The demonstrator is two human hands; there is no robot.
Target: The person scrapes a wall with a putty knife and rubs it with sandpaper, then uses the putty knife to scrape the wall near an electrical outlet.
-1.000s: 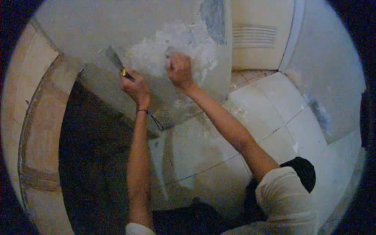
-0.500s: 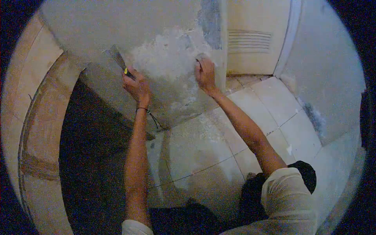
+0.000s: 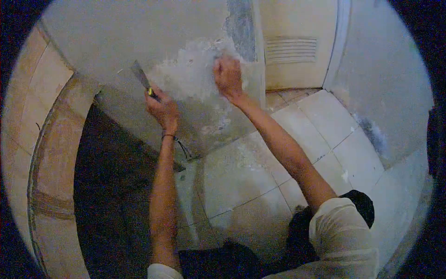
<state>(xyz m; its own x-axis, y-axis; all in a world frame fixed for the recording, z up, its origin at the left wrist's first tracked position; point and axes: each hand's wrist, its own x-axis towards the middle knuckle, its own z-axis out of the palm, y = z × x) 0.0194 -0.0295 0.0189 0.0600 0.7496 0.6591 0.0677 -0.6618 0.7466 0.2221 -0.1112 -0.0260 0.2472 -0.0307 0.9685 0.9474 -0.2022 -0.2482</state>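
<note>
My left hand [image 3: 162, 112] is closed around the dark and yellow handle of a putty knife [image 3: 140, 76]. Its metal blade points up and left, close to the grey wall [image 3: 121, 28]. Against the rough whitish patch [image 3: 186, 67] on that wall, my right hand [image 3: 228, 76] is curled with its fingers together. Whatever those fingers hold is hidden and blurred. A dark cord bracelet hangs from my left wrist.
A cream door [image 3: 297, 18] with a louvred vent stands beyond the wall's right edge. Pale floor tiles [image 3: 246, 172] lie below, with white dust and specks. On the left, a curved tiled ledge [image 3: 58, 172] borders a dark area.
My right hand has moved left across the whitish patch. My left hand stays nearly in place, still gripping the putty knife, and the view has shifted slightly.
</note>
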